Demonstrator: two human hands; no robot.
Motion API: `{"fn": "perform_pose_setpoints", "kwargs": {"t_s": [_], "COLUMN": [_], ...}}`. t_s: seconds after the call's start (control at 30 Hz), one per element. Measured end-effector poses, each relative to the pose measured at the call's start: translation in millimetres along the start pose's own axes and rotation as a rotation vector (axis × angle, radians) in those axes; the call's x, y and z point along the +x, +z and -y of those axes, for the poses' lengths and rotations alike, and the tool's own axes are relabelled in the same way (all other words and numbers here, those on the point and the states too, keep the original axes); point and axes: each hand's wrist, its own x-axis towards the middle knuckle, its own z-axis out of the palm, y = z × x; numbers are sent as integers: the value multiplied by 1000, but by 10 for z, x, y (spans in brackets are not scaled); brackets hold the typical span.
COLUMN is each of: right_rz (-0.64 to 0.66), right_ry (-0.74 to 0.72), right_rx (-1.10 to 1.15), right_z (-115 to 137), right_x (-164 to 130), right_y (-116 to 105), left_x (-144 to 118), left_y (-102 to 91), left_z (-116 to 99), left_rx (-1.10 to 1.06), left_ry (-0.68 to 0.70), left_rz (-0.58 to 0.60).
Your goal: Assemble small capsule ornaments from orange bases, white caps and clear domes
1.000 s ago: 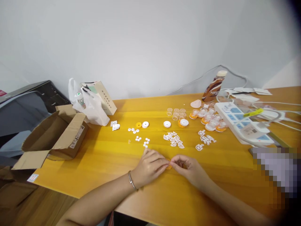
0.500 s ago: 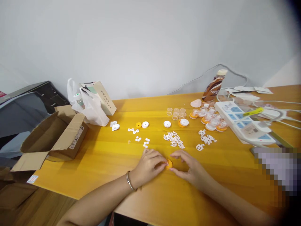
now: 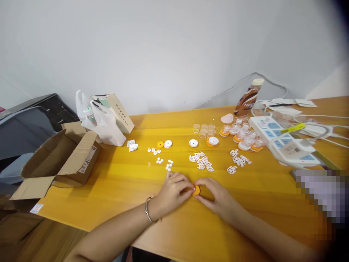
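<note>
My left hand [image 3: 172, 193] and my right hand [image 3: 215, 194] meet at the near middle of the yellow table [image 3: 131, 182], both pinching a small orange round part [image 3: 196, 190] that rests on the tabletop. A metal bracelet circles my left wrist. Just beyond my hands lie several tiny white buttons [image 3: 169, 164], a heap of white cut-out pieces [image 3: 201, 162] and a second small heap [image 3: 237, 162]. Further back are an orange disc [image 3: 160, 145], white discs [image 3: 193, 143], clear little cups [image 3: 204, 130] and several assembled clear-and-orange pieces [image 3: 245, 140].
An open cardboard box [image 3: 58, 160] overhangs the table's left edge. A white plastic bag [image 3: 105, 123] and a beige carton [image 3: 120, 112] stand at the back left. A brown drink bottle [image 3: 247, 97], a white power strip [image 3: 286, 143] and cables fill the right.
My right hand has opened out and then closed in again over the orange part, which now sits lower on the table between both sets of fingertips. The view shifted slightly.
</note>
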Motion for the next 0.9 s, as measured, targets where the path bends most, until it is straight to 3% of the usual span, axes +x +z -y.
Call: {"fn": "perform_pose_setpoints", "kwargs": {"t_s": [0.37, 0.7, 0.9], "right_rz": [-17, -87, -98], "right_ry": [4, -174, -216], "right_rx": [0, -101, -164], "right_z": [-59, -141, -176], "right_x": [-26, -39, -52], "right_y": [42, 49, 67], "left_x": [2, -72, -93], "left_y": [27, -55, -33], "left_z": [5, 104, 116], "left_rx": [14, -29, 12], "left_ry": [0, 156, 180], "left_rz": [-14, 17, 16]}}
